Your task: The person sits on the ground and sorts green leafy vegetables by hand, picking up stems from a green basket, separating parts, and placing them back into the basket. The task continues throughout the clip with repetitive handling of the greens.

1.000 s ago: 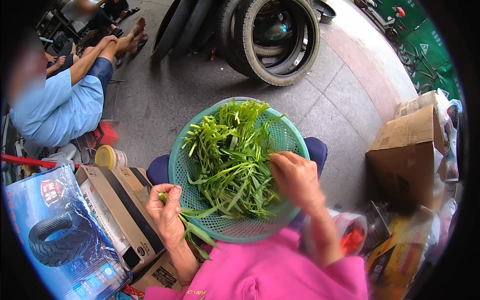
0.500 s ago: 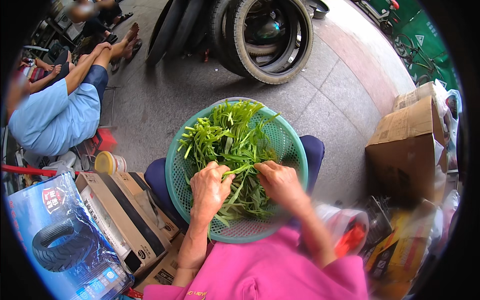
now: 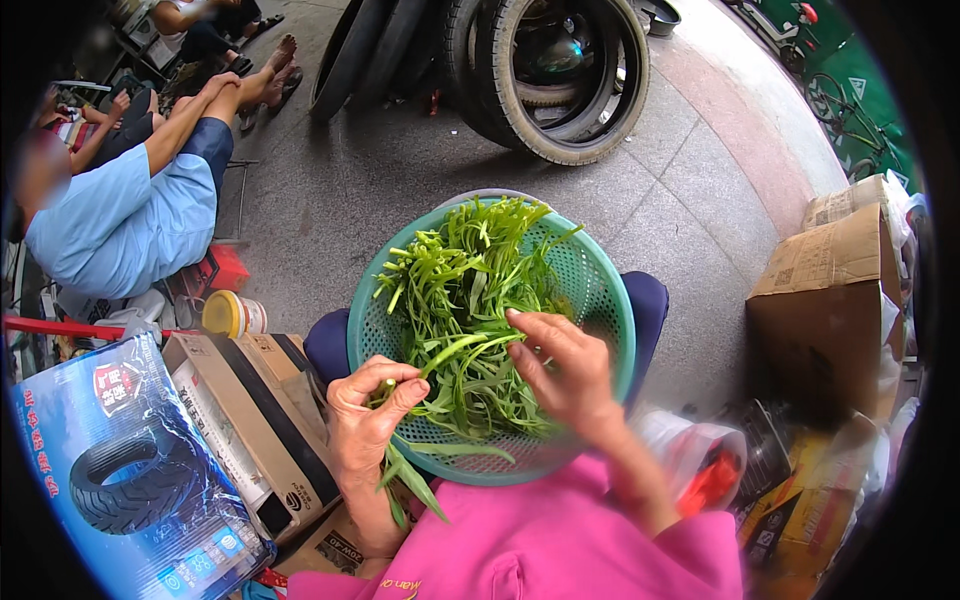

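A green perforated plastic basket (image 3: 603, 290) rests on my lap, heaped with water spinach (image 3: 470, 270), its cut stems toward the far left. Over the basket's near left rim, my left hand (image 3: 368, 410) is closed on a water spinach stem. Long leaves (image 3: 412, 482) hang below that hand, and one lies across the near rim. My right hand (image 3: 565, 372) is over the basket's right half, thumb and forefinger around the right end of a pale stem (image 3: 455, 350) that runs between the hands. How firmly they grip it is unclear.
Cartons (image 3: 250, 430) and a blue tyre box (image 3: 130, 470) stand at left, beside a yellow-lidded tub (image 3: 233, 314). A seated person in light blue (image 3: 130, 230) is beyond them. Tyres (image 3: 570, 90) stand ahead. A large carton (image 3: 825, 300) and plastic bags (image 3: 690, 455) are at right.
My left hand has moved left and toward me, out to the basket's rim, drawing leaves with it. My right thumb and forefinger have spread a little. The view has shifted slightly.
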The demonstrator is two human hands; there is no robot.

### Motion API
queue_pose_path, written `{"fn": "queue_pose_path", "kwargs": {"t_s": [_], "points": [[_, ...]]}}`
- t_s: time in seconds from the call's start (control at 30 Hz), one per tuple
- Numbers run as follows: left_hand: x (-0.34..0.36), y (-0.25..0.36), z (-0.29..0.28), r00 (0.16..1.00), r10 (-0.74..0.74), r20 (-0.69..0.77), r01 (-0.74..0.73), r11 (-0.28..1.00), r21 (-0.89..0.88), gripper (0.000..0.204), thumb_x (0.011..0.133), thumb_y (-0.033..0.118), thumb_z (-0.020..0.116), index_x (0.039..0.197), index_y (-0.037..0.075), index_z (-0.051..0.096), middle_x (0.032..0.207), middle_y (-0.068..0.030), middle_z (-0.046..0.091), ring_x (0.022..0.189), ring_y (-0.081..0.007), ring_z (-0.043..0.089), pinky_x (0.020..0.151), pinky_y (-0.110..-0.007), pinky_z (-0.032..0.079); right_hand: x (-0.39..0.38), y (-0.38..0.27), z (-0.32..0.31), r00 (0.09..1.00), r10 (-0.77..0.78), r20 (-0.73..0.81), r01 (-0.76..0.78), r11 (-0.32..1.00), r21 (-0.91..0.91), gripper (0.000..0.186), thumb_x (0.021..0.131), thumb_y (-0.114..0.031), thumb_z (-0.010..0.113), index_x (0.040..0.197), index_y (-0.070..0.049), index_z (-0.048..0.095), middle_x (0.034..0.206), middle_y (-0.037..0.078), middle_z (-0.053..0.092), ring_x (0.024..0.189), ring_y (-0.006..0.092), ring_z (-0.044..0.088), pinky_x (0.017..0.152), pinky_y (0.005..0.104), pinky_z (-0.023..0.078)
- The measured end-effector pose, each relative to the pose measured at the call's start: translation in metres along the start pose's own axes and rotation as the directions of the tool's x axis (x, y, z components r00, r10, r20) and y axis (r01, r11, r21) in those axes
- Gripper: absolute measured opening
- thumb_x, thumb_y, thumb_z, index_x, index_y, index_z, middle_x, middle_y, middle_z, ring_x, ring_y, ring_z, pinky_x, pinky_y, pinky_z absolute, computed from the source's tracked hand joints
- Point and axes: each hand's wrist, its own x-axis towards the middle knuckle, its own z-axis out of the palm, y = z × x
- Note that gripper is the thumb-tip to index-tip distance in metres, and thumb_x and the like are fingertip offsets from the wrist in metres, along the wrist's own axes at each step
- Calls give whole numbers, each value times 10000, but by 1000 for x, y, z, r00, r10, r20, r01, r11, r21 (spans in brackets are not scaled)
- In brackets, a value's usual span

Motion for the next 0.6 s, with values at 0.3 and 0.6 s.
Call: {"fn": "queue_pose_path", "kwargs": {"t_s": [0.3,0.6], "points": [[-12,20,24,980,172,103,-199,897,395,365,725,40,858,1066,33,730,754,-40,649,622,-93,592,531,-238,454,-6,-1,0,939,-319,125,338,922,-187,371,662,1,753,1023,-19,668,844,96,685,661,235,677,548,336,551],[-12,14,45,922,302,240,-386,709,590,296,800,70,761,1088,48,700,761,-111,701,590,-266,675,516,-341,513,-18,-5,2,935,-297,193,349,865,-361,377,667,-31,757,1025,-35,638,789,71,663,591,196,644,512,323,523]]}}
